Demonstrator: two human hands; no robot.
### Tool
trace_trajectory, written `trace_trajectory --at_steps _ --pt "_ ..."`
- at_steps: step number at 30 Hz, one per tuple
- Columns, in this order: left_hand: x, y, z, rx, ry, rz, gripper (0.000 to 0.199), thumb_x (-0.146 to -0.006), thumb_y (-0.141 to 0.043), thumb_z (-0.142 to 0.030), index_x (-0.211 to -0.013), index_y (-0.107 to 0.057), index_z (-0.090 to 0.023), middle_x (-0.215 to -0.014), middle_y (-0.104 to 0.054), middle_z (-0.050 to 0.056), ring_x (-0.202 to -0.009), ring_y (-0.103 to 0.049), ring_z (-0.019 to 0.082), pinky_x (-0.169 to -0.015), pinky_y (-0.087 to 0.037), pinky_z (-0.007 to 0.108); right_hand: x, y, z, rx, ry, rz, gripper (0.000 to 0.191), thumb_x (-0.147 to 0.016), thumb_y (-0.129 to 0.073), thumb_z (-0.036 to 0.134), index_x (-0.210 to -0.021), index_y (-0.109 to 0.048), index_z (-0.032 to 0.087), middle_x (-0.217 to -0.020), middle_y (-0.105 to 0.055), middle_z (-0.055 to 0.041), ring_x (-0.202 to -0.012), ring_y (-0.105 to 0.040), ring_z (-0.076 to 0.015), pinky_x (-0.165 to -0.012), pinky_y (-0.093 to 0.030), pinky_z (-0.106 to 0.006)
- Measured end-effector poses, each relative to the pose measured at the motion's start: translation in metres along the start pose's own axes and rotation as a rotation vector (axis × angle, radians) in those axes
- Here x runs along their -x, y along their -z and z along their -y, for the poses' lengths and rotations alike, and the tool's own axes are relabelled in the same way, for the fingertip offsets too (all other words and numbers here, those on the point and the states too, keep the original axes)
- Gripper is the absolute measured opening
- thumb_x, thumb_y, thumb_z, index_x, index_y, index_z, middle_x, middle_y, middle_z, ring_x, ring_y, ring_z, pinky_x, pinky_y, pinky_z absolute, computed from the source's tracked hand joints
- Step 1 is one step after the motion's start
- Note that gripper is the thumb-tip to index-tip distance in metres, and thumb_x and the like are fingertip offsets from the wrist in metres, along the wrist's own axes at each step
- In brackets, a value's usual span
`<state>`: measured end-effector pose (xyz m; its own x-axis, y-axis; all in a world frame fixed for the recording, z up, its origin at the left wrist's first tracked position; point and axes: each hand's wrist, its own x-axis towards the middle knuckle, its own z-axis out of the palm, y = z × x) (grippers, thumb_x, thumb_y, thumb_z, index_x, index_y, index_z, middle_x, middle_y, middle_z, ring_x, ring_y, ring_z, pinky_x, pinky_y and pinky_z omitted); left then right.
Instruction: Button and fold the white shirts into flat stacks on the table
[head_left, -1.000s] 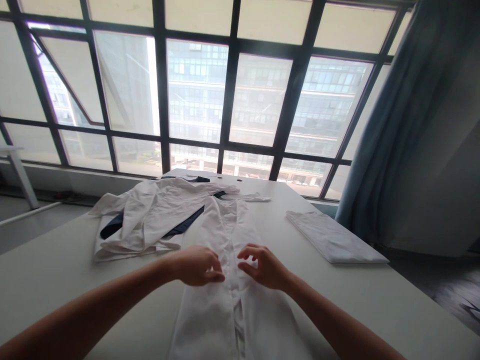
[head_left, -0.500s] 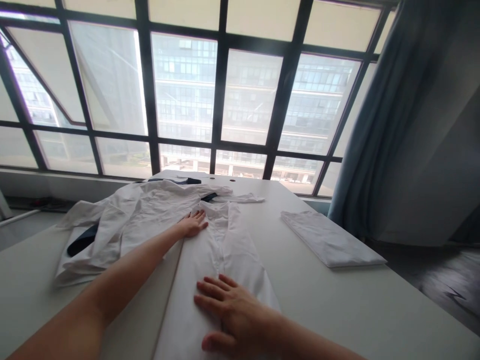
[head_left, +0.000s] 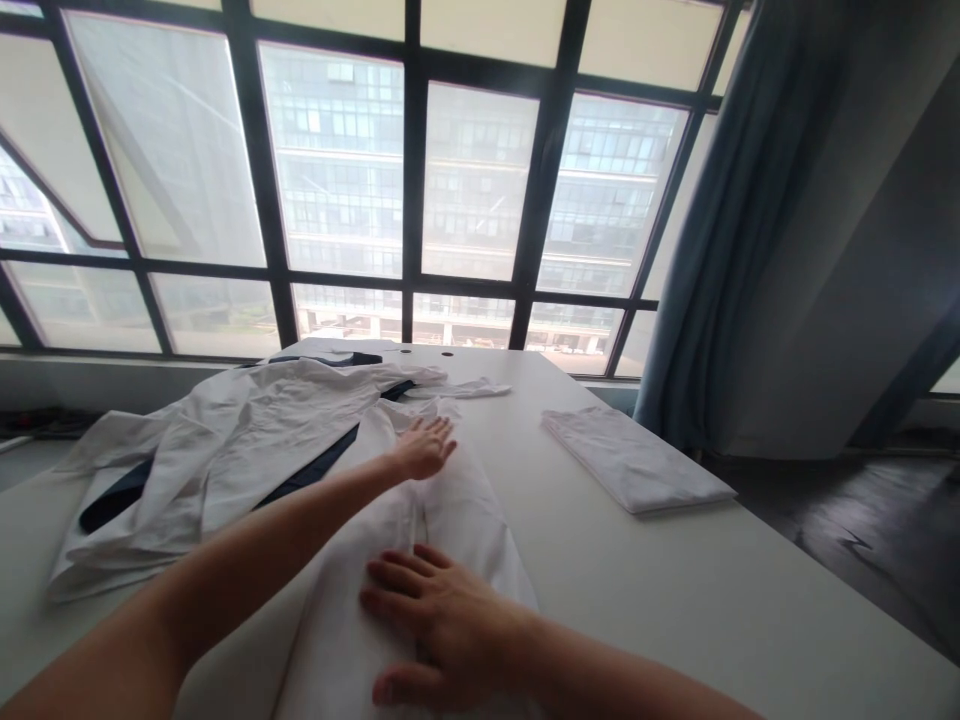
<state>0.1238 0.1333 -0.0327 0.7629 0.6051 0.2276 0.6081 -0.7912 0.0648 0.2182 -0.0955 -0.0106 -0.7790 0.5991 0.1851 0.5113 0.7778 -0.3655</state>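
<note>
A white garment [head_left: 472, 520] lies lengthwise on the white table [head_left: 637, 600] in front of me. My left hand [head_left: 426, 447] rests near its far end, fingers spread, palm down. Closer to me, my right hand [head_left: 442, 625] lies flat on the same cloth with its fingers apart. Neither hand grips anything. To the left is a rumpled pile of white clothing [head_left: 277, 410] with dark blue fabric [head_left: 116, 498] showing beneath it.
A folded white cloth [head_left: 637, 462] lies on the right part of the table. Behind the table stand large dark-framed windows [head_left: 409, 200], with a blue-grey curtain [head_left: 720, 260] at the right.
My left hand has moved right across the far end of the garment. More dark blue fabric shows beside the left pile. The view has shifted slightly right.
</note>
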Motion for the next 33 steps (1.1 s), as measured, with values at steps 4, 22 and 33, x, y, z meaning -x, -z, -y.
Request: trace_trajectory --at_steps 4,22,33 --pt "-0.016 -0.024 -0.027 0.046 -0.055 0.190 0.069 -0.101 -0.020 -0.053 -0.151 -0.028 -0.007 -0.159 -0.022 0.019 -0.148 -0.017 0.029 -0.118 -0.016 0.048 0.000 0.000 0.001 0.045 0.002 -0.010 0.070 -0.091 -0.050 0.060 -0.146 -0.042 0.018 -0.151 -0.042 -0.0136 -0.140 -0.036 -0.0270 -0.118 -0.017 -0.041" --pt "-0.101 -0.025 0.026 -0.039 0.201 0.173 0.063 -0.102 -0.025 -0.043 -0.151 -0.026 -0.004 -0.160 -0.017 0.021 -0.149 -0.012 0.029 -0.119 -0.004 0.048 -0.002 0.001 -0.006 0.127 0.065 -0.021 0.067 -0.091 -0.046 0.063 -0.140 -0.045 0.017 -0.143 -0.050 -0.0114 -0.133 -0.042 -0.0232 -0.117 -0.022 -0.038" --pt "0.120 0.044 0.017 -0.015 -0.086 0.078 0.045 -0.093 -0.044 -0.021 -0.137 -0.053 -0.018 -0.151 -0.044 0.010 -0.139 -0.039 0.024 -0.116 -0.028 0.042 0.009 0.011 -0.028 0.160 0.043 -0.190 0.036 -0.095 -0.051 0.036 -0.125 -0.059 0.017 -0.127 -0.063 -0.0109 -0.116 -0.057 -0.0228 -0.105 -0.038 -0.039"
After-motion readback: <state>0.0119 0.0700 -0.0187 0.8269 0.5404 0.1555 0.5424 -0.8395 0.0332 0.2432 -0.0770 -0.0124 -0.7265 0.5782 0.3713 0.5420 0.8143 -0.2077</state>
